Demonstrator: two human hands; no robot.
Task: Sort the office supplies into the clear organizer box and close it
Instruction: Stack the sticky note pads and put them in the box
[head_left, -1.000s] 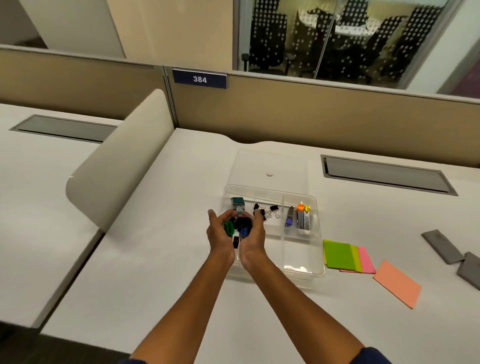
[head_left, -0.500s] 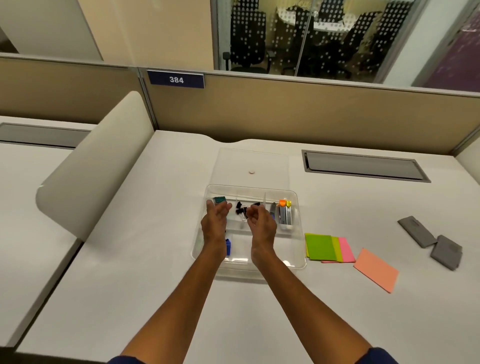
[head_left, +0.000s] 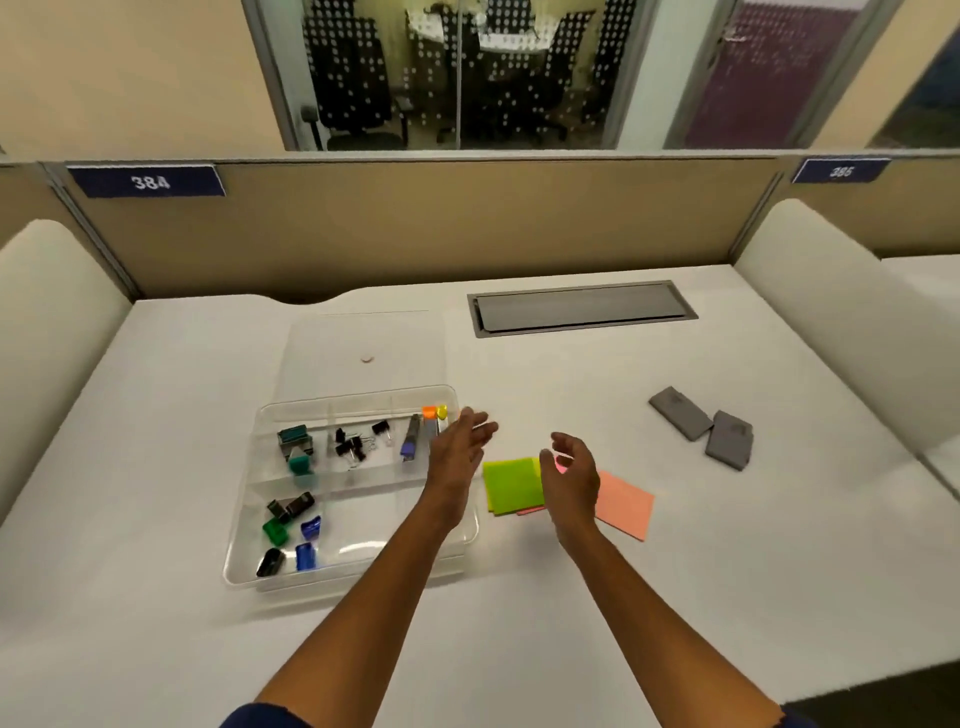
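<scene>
The clear organizer box (head_left: 244, 551) lies open on the white desk, its lid (head_left: 363, 343) flat behind it. Coloured clips (head_left: 291, 535) sit in its front left compartment, black binder clips (head_left: 353, 444) and green ones (head_left: 296, 449) in the back ones, highlighters (head_left: 423, 431) at the back right. My left hand (head_left: 457, 452) hovers empty, fingers spread, over the box's right edge. My right hand (head_left: 569, 475) hangs open above the green sticky notes (head_left: 511, 483). A salmon pad (head_left: 626, 506) lies just right of them.
Two grey flat pouches (head_left: 701, 426) lie at the right. A grey cable hatch (head_left: 582, 309) is set in the desk behind. Curved cream dividers stand at the left (head_left: 47, 338) and right (head_left: 831, 322); a beige partition (head_left: 415, 223) closes the back.
Both hands let the coloured clips fall into the front left compartment, then moved right, out of the box toward the sticky notes. The camera turned right too.
</scene>
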